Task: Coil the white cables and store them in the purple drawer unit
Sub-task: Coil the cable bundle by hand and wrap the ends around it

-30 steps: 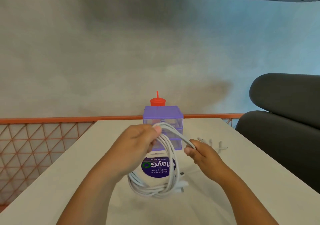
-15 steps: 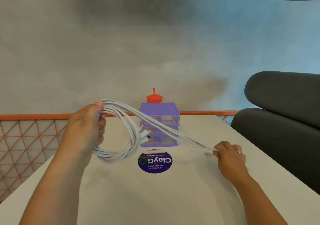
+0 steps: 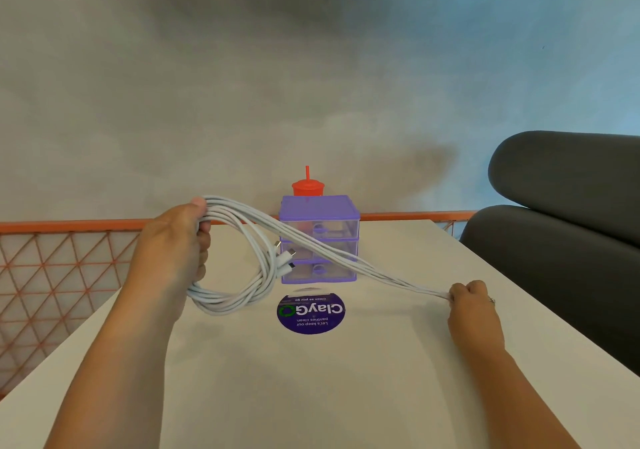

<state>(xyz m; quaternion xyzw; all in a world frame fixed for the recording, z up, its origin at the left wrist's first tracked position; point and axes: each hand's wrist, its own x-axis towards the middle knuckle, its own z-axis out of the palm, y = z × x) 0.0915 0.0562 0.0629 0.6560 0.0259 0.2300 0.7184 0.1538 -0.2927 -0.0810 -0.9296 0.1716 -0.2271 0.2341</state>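
Observation:
A bundle of white cables [image 3: 242,296] hangs in loops from my left hand [image 3: 176,244], which grips it above the table's left side. Several strands run taut from there, down and to the right, into my right hand [image 3: 469,301], which pinches their ends just above the tabletop. Loose plug ends [image 3: 285,261] dangle beside the loop. The purple drawer unit [image 3: 318,239] with three clear drawers stands behind the strands at the table's far middle; its drawers look pushed in.
A red cup with a straw [image 3: 307,187] stands behind the unit. A round purple sticker [image 3: 310,313] lies on the white table [image 3: 311,386]. A dark sofa [image 3: 561,213] is at the right, an orange mesh rail [image 3: 52,275] at the left.
My hands moved apart from the middle: the left carried the coil up and left, the right pulled the strands out to the right and stretched them taut.

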